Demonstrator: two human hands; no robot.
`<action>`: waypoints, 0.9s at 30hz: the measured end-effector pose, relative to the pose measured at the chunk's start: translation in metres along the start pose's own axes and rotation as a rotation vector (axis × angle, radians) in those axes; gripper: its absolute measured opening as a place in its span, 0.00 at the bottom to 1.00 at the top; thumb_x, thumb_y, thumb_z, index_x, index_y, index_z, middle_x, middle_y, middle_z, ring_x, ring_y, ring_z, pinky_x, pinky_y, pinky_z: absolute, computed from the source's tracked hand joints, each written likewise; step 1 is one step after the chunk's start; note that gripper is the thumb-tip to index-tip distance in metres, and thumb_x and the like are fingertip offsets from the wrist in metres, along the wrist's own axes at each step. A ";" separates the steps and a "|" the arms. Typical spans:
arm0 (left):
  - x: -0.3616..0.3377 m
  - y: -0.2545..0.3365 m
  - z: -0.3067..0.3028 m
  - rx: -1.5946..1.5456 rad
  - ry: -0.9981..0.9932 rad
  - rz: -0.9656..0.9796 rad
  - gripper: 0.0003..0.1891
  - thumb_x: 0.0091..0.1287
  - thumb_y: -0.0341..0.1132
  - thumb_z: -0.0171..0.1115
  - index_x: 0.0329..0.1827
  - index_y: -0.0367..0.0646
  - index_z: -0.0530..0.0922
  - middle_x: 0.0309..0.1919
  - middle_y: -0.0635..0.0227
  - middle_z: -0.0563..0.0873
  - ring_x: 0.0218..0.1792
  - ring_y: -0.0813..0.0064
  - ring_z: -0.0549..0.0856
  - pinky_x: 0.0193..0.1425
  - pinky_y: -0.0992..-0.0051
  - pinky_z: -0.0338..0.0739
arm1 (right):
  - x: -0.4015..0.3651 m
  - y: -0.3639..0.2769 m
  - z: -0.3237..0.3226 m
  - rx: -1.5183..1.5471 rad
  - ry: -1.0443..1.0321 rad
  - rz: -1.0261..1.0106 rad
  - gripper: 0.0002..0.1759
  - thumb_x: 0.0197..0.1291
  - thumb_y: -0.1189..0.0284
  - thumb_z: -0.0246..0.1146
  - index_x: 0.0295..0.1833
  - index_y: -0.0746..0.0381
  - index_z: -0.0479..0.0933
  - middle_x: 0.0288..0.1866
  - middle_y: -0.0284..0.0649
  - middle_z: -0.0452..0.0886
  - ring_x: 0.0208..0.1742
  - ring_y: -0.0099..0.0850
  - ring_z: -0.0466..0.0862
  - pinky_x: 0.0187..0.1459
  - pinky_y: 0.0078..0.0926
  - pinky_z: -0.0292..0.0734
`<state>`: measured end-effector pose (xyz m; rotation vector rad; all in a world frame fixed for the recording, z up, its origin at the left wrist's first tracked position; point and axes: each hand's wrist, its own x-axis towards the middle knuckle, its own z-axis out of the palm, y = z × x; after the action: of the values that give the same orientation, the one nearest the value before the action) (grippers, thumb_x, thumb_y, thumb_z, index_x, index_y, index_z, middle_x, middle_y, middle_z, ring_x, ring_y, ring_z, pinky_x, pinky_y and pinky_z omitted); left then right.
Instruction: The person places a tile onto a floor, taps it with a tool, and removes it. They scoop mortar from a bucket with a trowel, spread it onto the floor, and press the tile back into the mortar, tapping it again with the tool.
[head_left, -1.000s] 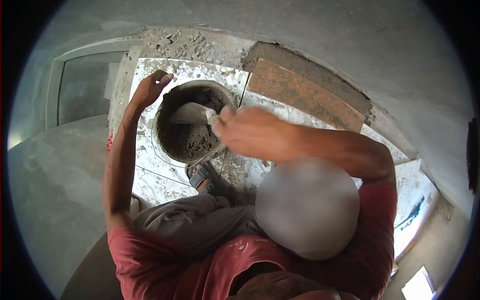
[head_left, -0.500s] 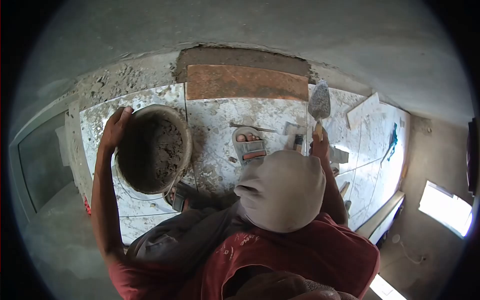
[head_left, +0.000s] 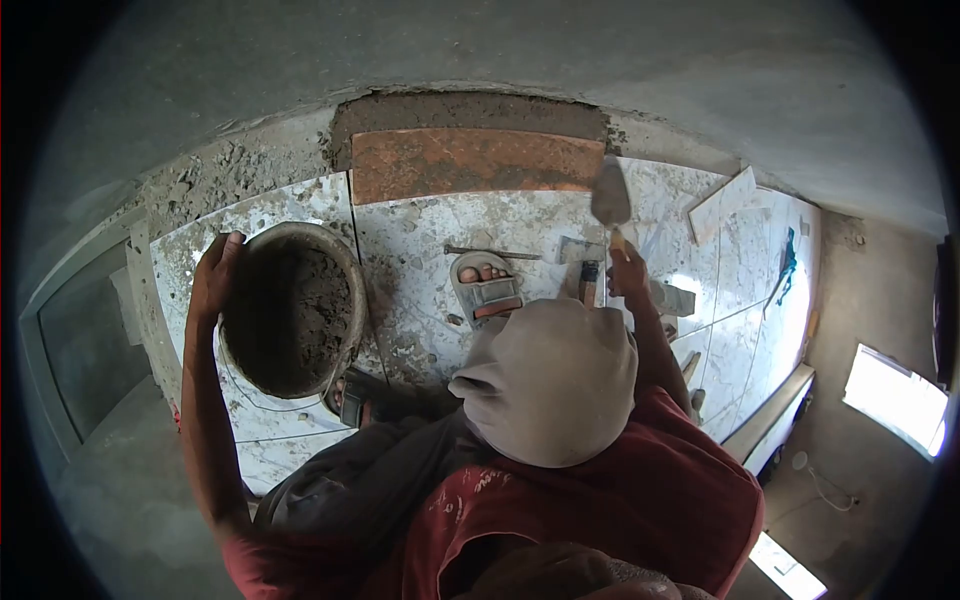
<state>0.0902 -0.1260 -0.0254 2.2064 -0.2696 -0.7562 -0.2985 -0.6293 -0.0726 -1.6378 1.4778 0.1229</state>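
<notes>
My left hand [head_left: 218, 270] grips the rim of a round mortar bucket [head_left: 357, 270] on its left side, thumb uppermost. Loose grey mortar [head_left: 318, 300] lies inside the bucket. The handle of a pointed trowel [head_left: 612, 195] is in my right hand [head_left: 628, 270], its blade directed toward the wall and slightly blurred. Left of that blade, a reddish-brown board [head_left: 480, 162] lies along the wall base, with a strip of damp mortar [head_left: 470, 113] behind it.
White marbled tiles [head_left: 410, 240] spattered with mortar cover the floor. A metal rod [head_left: 493, 253] lies by my sandalled foot [head_left: 485, 285]. Near my right hand are a flat tool with a dark handle [head_left: 590, 278] and a grey block [head_left: 673, 298]. A tile piece [head_left: 722, 205] leans farther right.
The trowel and my right hand have shifted slightly left, and the blade has turned to show a smoother, browner face. My left hand stays on the bucket rim. The view has moved a little.
</notes>
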 end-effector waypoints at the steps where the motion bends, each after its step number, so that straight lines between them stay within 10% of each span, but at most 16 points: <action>1: 0.000 0.005 -0.001 0.004 -0.002 -0.001 0.26 0.71 0.55 0.47 0.44 0.36 0.76 0.33 0.65 0.80 0.36 0.76 0.75 0.44 0.74 0.70 | -0.001 -0.002 0.009 -0.003 -0.052 -0.007 0.26 0.63 0.58 0.56 0.64 0.55 0.67 0.21 0.33 0.71 0.14 0.22 0.70 0.14 0.24 0.67; 6: -0.002 0.012 -0.011 -0.019 0.024 -0.026 0.29 0.70 0.58 0.47 0.48 0.36 0.76 0.40 0.63 0.81 0.40 0.73 0.77 0.46 0.72 0.71 | -0.005 -0.021 0.025 -0.038 -0.094 -0.238 0.24 0.63 0.57 0.56 0.62 0.55 0.70 0.20 0.32 0.70 0.15 0.22 0.70 0.14 0.23 0.68; 10: -0.007 0.005 -0.030 -0.146 0.073 -0.029 0.31 0.68 0.60 0.47 0.53 0.37 0.76 0.44 0.62 0.81 0.43 0.70 0.79 0.49 0.70 0.71 | -0.005 -0.025 0.015 0.137 -0.022 0.049 0.16 0.63 0.61 0.56 0.48 0.62 0.74 0.24 0.35 0.76 0.17 0.22 0.72 0.18 0.23 0.69; 12: -0.007 0.004 -0.035 -0.211 0.062 -0.058 0.34 0.68 0.62 0.47 0.56 0.37 0.74 0.46 0.62 0.81 0.46 0.69 0.79 0.51 0.70 0.70 | -0.001 -0.009 0.046 0.062 -0.085 -0.360 0.20 0.63 0.57 0.56 0.49 0.62 0.73 0.21 0.33 0.72 0.16 0.24 0.71 0.16 0.27 0.67; 16: -0.010 0.013 -0.036 -0.154 0.076 -0.042 0.33 0.68 0.62 0.45 0.56 0.37 0.74 0.47 0.61 0.81 0.46 0.68 0.79 0.51 0.69 0.71 | -0.029 -0.059 0.073 -0.017 -0.189 -0.109 0.20 0.62 0.57 0.59 0.47 0.63 0.75 0.22 0.35 0.74 0.18 0.24 0.72 0.18 0.27 0.67; 17: -0.012 0.015 -0.039 -0.155 0.085 -0.046 0.33 0.68 0.62 0.45 0.56 0.37 0.74 0.47 0.61 0.81 0.46 0.68 0.79 0.51 0.69 0.71 | 0.031 0.001 0.061 -0.245 -0.144 -0.564 0.20 0.62 0.57 0.60 0.48 0.63 0.76 0.21 0.34 0.74 0.18 0.24 0.73 0.18 0.27 0.67; 20: -0.021 0.012 -0.046 -0.182 0.120 -0.025 0.33 0.68 0.62 0.45 0.56 0.37 0.75 0.47 0.61 0.81 0.46 0.69 0.79 0.51 0.70 0.71 | 0.000 -0.050 0.025 0.032 -0.035 -0.006 0.22 0.60 0.61 0.60 0.55 0.63 0.73 0.23 0.34 0.75 0.18 0.23 0.74 0.20 0.26 0.73; 24: -0.018 0.006 -0.040 -0.268 0.098 -0.073 0.32 0.68 0.61 0.46 0.56 0.38 0.75 0.47 0.62 0.81 0.46 0.70 0.79 0.52 0.70 0.71 | 0.030 -0.011 0.053 -0.073 -0.223 -0.496 0.22 0.59 0.58 0.60 0.48 0.67 0.75 0.21 0.37 0.75 0.15 0.26 0.73 0.17 0.28 0.71; 27: -0.012 0.010 -0.038 -0.208 0.053 -0.022 0.31 0.68 0.60 0.47 0.54 0.39 0.75 0.45 0.63 0.81 0.46 0.70 0.79 0.51 0.70 0.70 | -0.014 -0.062 0.084 -0.161 -0.259 -0.165 0.23 0.61 0.57 0.60 0.52 0.63 0.73 0.21 0.36 0.73 0.17 0.25 0.72 0.17 0.27 0.68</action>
<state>0.1036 -0.1042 0.0071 2.0319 -0.1336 -0.7041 -0.2109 -0.5716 -0.0802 -1.7902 1.1574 0.3554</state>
